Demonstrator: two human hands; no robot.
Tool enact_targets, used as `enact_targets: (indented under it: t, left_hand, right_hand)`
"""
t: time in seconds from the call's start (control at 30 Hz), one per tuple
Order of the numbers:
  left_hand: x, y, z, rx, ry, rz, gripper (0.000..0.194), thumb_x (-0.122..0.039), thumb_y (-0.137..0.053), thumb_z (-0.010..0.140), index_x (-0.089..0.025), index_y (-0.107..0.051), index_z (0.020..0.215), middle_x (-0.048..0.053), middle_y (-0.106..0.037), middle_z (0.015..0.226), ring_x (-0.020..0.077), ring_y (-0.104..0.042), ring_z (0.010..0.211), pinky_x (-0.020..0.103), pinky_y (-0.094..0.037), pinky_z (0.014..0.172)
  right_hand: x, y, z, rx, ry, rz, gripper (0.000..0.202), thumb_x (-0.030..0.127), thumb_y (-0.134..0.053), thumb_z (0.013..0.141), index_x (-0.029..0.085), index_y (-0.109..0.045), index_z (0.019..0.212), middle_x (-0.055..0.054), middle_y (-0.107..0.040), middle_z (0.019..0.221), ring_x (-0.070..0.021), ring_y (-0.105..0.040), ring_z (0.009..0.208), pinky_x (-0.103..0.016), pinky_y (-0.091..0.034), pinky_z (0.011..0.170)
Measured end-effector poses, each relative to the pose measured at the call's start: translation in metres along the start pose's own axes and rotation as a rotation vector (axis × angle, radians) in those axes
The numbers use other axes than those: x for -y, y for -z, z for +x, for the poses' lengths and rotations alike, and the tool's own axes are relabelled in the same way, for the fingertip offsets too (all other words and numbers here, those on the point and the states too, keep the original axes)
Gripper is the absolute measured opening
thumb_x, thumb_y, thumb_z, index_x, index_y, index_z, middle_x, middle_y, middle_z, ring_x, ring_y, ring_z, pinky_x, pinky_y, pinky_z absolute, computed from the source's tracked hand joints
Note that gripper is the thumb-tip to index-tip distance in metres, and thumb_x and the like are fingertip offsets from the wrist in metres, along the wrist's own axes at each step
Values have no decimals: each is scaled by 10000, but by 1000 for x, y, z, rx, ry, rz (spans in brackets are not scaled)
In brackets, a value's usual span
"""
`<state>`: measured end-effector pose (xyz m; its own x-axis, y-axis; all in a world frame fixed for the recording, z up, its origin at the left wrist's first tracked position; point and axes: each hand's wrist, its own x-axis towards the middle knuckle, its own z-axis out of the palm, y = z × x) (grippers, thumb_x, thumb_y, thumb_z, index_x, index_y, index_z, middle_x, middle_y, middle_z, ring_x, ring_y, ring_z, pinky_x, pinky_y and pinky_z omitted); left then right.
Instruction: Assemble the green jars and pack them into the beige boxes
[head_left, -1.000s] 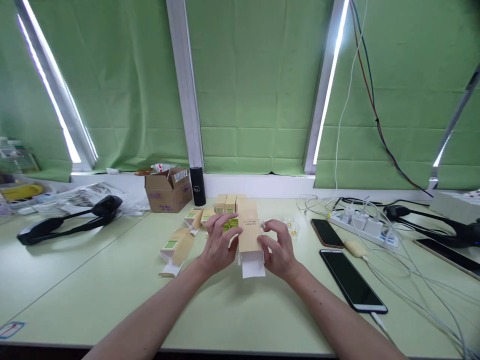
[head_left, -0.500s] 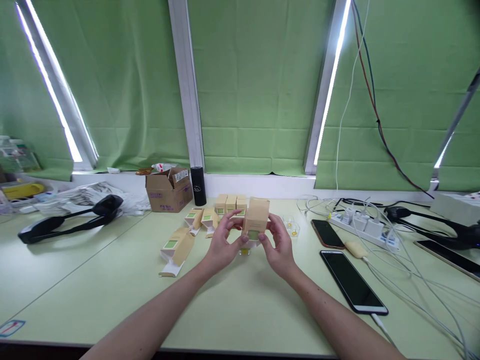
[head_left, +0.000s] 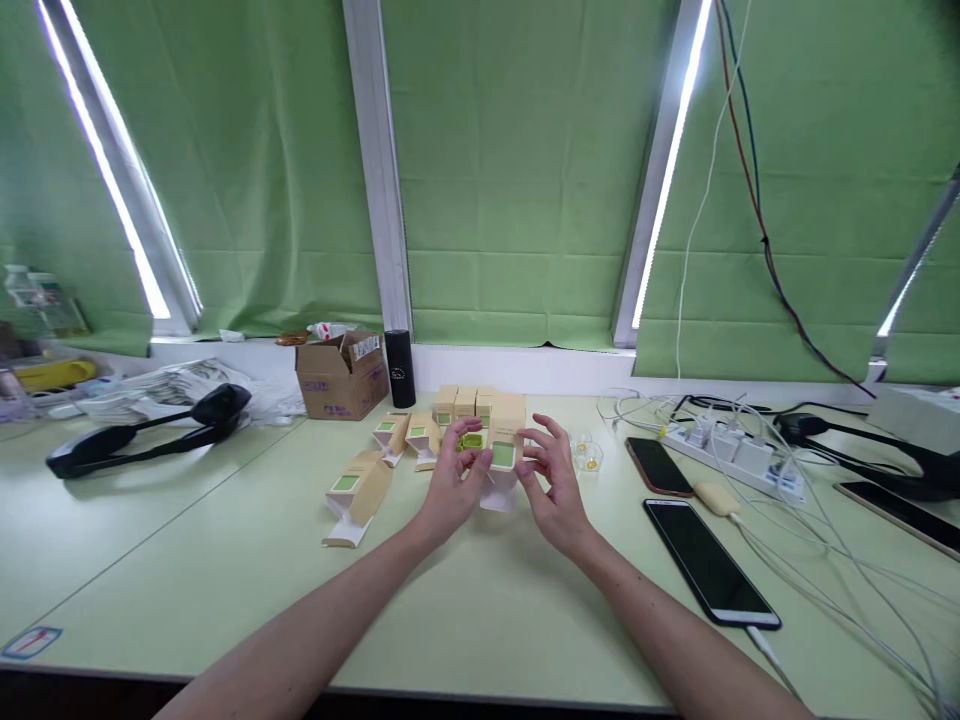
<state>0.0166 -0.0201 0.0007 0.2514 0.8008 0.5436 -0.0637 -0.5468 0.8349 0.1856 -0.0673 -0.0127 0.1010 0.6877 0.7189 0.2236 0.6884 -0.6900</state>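
A small tan carton (head_left: 508, 420) with a green label stands between my hands, its white flap (head_left: 498, 492) open toward me. My left hand (head_left: 452, 478) is curled at the carton's left side, thumb by the label. Between its fingers shows a small yellow-green glass-like piece (head_left: 472, 441); its exact kind is partly hidden. My right hand (head_left: 556, 490) is at the carton's right edge with its fingers spread, the thumb and fingertips touching or very close to it. Just right of that hand sit small clear cups with yellow centres (head_left: 589, 460).
Opened cartons (head_left: 360, 490) lie left of my hands, and several upright ones (head_left: 465, 402) stand behind. Farther back are a cardboard box (head_left: 341, 385) and a black cylinder (head_left: 400, 370). Phones (head_left: 709, 560), a power strip (head_left: 739, 455) and loose cables occupy the right side.
The carton has come down and tilted, so its label and white flap face me more. My right fingers have spread. The yellow piece below the carton now shows at my left fingers.
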Motion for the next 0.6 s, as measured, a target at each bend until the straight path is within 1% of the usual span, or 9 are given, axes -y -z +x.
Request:
enact_targets:
  t: [0.07, 0.13, 0.23, 0.3, 0.43, 0.6]
  left_hand:
    - [0, 0, -1, 16, -30, 4, 450, -523, -581, 994, -273, -454, 1346, 113, -522, 1390, 114, -626, 785, 273, -524, 692]
    - [0, 2, -2, 44, -75, -4, 411, -510, -556, 1010, -277, -487, 1341, 115, -514, 1406, 153, -647, 891, 301, -546, 758]
    - [0, 5, -5, 70, -154, 22, 356, -452, -569, 1014, -289, -546, 1329, 116, -421, 1494, 185, -658, 1021, 358, -554, 900]
    - [-2, 7, -6, 94, -189, 64, 337, -399, -599, 1003, -296, -577, 1322, 113, -360, 1536, 196, -657, 1068, 378, -550, 944]
    - [-5, 9, -7, 124, -218, 154, 311, -309, -649, 967, -298, -637, 1278, 107, -350, 1540, 214, -633, 1136, 381, -560, 958]
    - [-2, 8, -5, 99, -194, 186, 302, -260, -648, 950, -302, -672, 1247, 102, -396, 1507, 198, -651, 1080, 378, -591, 920]
  right_hand:
    - [1, 0, 1, -1, -8, -28, 274, 439, -553, 1028, 304, -638, 1251, -103, -348, 1549, -191, -673, 1065, -374, -610, 892]
    - [0, 0, 2, -20, -22, -25, 271, 458, -558, 1024, 297, -663, 1214, -104, -384, 1515, -208, -658, 1119, -359, -612, 881]
    - [-3, 2, 4, -51, -66, 19, 270, 462, -577, 1016, 301, -664, 1213, -102, -380, 1521, -186, -687, 1040, -352, -610, 856]
    - [-5, 3, 5, -60, -92, 56, 278, 463, -579, 1015, 304, -655, 1230, -103, -367, 1535, -160, -701, 953, -350, -609, 833]
    - [-3, 3, 5, -65, -92, 54, 282, 460, -566, 1020, 300, -660, 1233, -108, -377, 1528, -139, -690, 879, -357, -603, 818]
    - [3, 2, 4, -43, -65, -3, 283, 453, -518, 1039, 295, -701, 1187, -105, -410, 1488, -147, -664, 876, -353, -600, 791]
